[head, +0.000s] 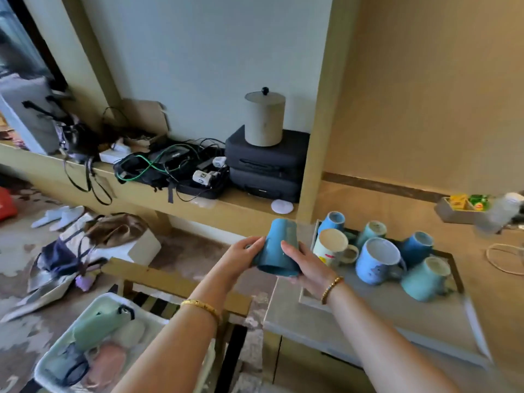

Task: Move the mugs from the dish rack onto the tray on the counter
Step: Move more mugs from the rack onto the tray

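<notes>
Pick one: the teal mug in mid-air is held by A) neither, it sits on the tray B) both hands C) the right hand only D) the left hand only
B: the left hand and the right hand each grip a side of the teal mug, which is left of the tray and not on it.

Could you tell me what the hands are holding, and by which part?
A teal mug, gripped by its sides: left hand and right hand on opposite sides.
</notes>
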Motion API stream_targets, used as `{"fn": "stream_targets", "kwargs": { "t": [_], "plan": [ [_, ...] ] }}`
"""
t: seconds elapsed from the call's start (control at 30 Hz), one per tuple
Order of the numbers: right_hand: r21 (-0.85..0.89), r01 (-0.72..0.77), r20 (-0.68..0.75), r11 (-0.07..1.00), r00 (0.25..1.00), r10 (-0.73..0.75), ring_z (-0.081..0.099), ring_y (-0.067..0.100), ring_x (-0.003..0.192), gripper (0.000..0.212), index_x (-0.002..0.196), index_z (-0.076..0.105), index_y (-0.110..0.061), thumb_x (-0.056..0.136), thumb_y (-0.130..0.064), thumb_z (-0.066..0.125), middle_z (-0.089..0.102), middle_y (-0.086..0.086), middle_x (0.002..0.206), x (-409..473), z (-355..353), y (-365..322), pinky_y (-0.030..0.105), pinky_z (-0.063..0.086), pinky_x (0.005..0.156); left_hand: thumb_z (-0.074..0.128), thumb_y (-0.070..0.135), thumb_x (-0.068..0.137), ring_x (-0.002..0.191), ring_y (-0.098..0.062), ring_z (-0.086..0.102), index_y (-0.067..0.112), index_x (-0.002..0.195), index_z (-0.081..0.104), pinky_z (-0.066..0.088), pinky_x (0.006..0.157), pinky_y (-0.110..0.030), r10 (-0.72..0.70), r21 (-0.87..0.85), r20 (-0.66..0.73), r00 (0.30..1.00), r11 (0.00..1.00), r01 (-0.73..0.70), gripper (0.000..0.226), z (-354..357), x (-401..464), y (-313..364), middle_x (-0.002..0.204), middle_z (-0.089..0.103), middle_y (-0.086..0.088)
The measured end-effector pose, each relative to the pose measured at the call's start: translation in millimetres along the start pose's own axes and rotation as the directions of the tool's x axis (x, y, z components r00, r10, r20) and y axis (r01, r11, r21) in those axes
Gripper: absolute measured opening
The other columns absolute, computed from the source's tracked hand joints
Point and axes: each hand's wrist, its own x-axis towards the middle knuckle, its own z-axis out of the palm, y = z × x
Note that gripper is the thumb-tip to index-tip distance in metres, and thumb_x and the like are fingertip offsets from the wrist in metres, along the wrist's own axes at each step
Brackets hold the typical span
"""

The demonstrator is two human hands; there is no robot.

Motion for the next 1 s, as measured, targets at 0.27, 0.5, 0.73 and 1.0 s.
{"fn": "stream_targets", "kwargs": {
  "t": [0.27, 0.5, 0.73, 1.0],
  "plan": [
    [-0.211, 0.123, -0.232, 0.970, 0.957, -0.172, 0.063, 0.018, 0.099, 0.049, 0.127, 0.046, -0.011, 0.084, -0.019, 0.067, 0.063, 0.004, 0.112, -20.9, -111.9, -11.8, 0.028, 0.054, 0.081, 0.046, 0.029, 0.096, 0.072, -0.012, 0.051, 0.013, 0.084, 0.067, 0.040, 0.061, -0.024, 0.058, 0.296, -0.022, 0.998, 0.954, -0.049, 0.029, 124.5, 42.4, 30.2, 0.078, 0.058, 0.000],
    [-0.375, 0.153, -0.188, 0.915, 0.953, -0.236, 0.060, 0.004, 0.086, 0.053, 0.123, 0.043, -0.015, 0.079, -0.011, 0.072, 0.059, -0.002, 0.103, -33.6, -141.6, -22.2, 0.012, 0.053, 0.063, 0.035, 0.032, 0.099, 0.115, -0.034, 0.054, -0.003, 0.125, 0.051, 0.042, 0.102, -0.043, -0.151, 0.251, 0.034, 0.988, 0.958, 0.137, 0.046, 180.6, 59.4, 43.7, 0.125, 0.057, -0.022],
    [-0.082, 0.108, -0.021, 0.991, 0.994, -0.110, 0.051, 0.025, 0.115, 0.048, 0.131, 0.043, -0.007, 0.087, 0.014, 0.042, 0.054, 0.015, 0.125, -41.0, -155.1, -34.3, 0.037, 0.040, 0.102, 0.056, 0.041, 0.089, 0.104, -0.026, 0.061, 0.006, 0.121, 0.053, 0.049, 0.094, -0.040, -0.165, 0.140, 0.043, 0.985, 0.978, 0.157, 0.048, 190.0, 71.8, 30.7, 0.114, 0.064, -0.014],
    [-0.038, 0.027, -0.307, 0.999, 0.951, -0.037, 0.054, 0.021, 0.099, 0.039, 0.128, 0.048, -0.004, 0.093, 0.008, 0.036, 0.054, 0.014, 0.121, -31.0, -183.1, -25.3, 0.020, 0.046, 0.069, 0.070, 0.040, 0.078, 0.102, -0.021, 0.063, 0.015, 0.115, 0.056, 0.050, 0.094, -0.040, -0.069, 0.162, 0.165, 0.984, 0.986, 0.042, 0.047, 181.9, 71.1, 16.7, 0.110, 0.066, -0.008]
  ]
}}
